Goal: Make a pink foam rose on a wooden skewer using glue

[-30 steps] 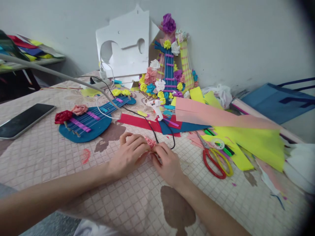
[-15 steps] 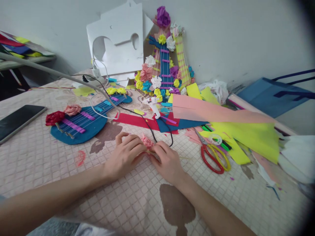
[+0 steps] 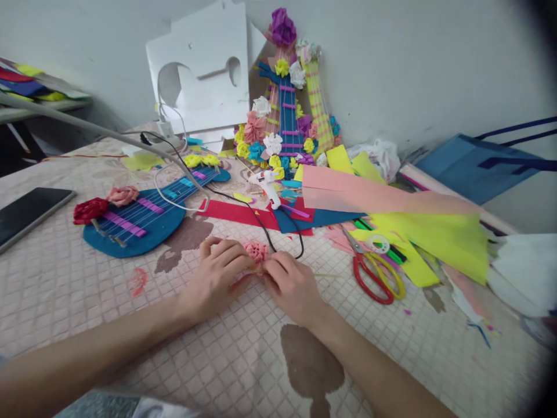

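Observation:
Both my hands meet at the middle of the table over a small pink paper flower. My left hand curls its fingers around the flower's left side. From the right, my right hand pinches the flower with fingers closed. The flower rests just above the patterned tablecloth. A black cable loops right behind my fingertips.
A blue felt guitar with red and pink flowers lies at left, a phone further left. A white glue gun, coloured paper sheets and red-and-yellow scissors lie at right. Decorated guitars lean on the wall.
The flower has turned between my fingers and looks rounder. My hands stay together in the same spot; the view has shifted slightly to the right.

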`<state>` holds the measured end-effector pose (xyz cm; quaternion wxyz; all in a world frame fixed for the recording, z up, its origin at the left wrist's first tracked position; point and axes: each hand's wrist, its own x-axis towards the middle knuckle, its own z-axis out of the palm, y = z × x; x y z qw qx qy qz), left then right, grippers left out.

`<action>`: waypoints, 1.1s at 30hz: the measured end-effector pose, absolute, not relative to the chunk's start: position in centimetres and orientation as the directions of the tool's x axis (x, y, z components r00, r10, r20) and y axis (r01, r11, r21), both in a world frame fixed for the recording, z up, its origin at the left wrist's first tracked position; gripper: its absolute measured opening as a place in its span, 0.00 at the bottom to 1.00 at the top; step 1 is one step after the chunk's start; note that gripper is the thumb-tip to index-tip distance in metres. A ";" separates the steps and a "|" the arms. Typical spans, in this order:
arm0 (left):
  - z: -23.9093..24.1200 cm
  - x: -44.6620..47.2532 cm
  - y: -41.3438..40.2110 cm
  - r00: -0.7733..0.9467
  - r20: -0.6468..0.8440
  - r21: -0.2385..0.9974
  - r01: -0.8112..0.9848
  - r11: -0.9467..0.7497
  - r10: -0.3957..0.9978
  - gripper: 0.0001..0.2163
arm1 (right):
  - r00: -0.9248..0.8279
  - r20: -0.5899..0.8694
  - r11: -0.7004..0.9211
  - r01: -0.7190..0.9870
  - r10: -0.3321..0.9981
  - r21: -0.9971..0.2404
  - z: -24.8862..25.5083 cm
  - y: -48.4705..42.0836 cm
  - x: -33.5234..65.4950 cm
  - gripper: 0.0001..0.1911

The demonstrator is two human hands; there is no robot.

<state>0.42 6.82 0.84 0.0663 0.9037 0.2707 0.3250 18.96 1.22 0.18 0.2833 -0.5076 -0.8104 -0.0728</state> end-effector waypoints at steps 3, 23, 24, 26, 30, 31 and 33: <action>0.8 0.4 6.8 0.652 0.557 0.273 0.441 -0.855 0.514 0.02 | -0.353 0.522 0.494 0.855 0.777 -0.158 0.1 1.2 19.0 0.07; 0.8 0.0 6.3 0.666 0.489 0.317 0.466 -0.826 0.563 0.02 | -0.397 0.523 0.553 0.814 0.754 -0.180 0.2 1.3 18.8 0.11; 0.7 0.0 6.3 0.662 0.493 0.318 0.466 -0.826 0.564 0.02 | -0.398 0.519 0.554 0.812 0.756 -0.185 0.2 1.3 18.8 0.11; 0.6 0.1 6.3 0.673 0.504 0.311 0.443 -0.841 0.541 0.03 | -0.403 0.510 0.563 0.800 0.760 -0.207 0.1 1.3 18.8 0.09; 0.2 -0.1 6.3 0.718 0.548 0.220 0.371 -0.902 0.429 0.05 | -0.404 0.503 0.572 0.785 0.764 -0.238 0.0 1.3 18.9 0.08; 0.2 -0.2 6.3 0.722 0.558 0.193 0.367 -0.910 0.410 0.05 | -0.402 0.502 0.571 0.784 0.766 -0.243 -0.1 1.3 18.9 0.08; 0.2 -0.3 6.3 0.725 0.571 0.143 0.375 -0.916 0.386 0.06 | -0.400 0.502 0.573 0.780 0.767 -0.254 -0.1 1.3 18.9 0.08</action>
